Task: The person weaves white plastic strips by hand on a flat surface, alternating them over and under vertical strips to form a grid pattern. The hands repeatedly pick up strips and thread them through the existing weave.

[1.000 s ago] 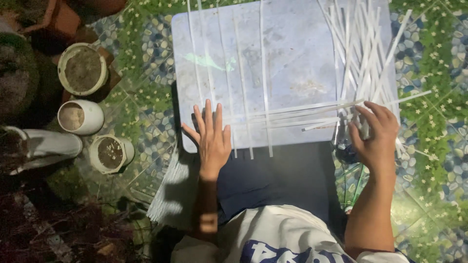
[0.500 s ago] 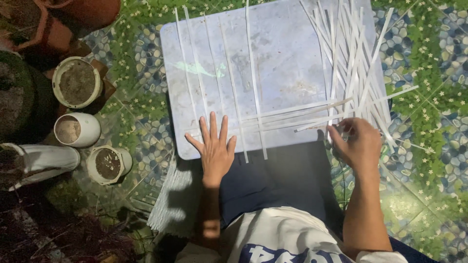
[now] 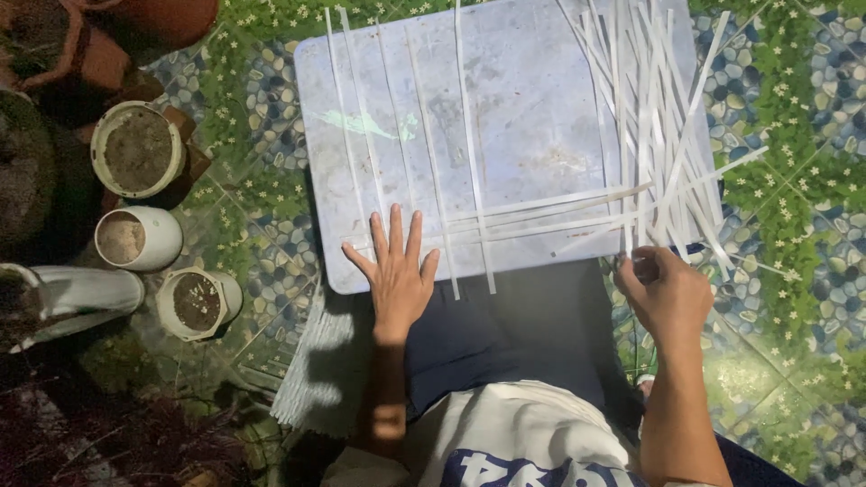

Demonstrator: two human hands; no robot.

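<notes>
Five long white strips (image 3: 469, 135) lie lengthwise on the pale board (image 3: 541, 108), crossed near its lower edge by about three horizontal strips (image 3: 541, 212). The left hand (image 3: 397, 275) presses flat at six o'clock of the board, fingers spread and released. The right hand (image 3: 667, 293), at four o'clock, pinches a strip from the loose pile (image 3: 649, 117); three white pots (image 3: 140, 239) stand at nine o'clock.

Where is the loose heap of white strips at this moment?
In the head view, the heap lies on the right part of the grey board, just above the right hand, which touches its lower ends.
</notes>
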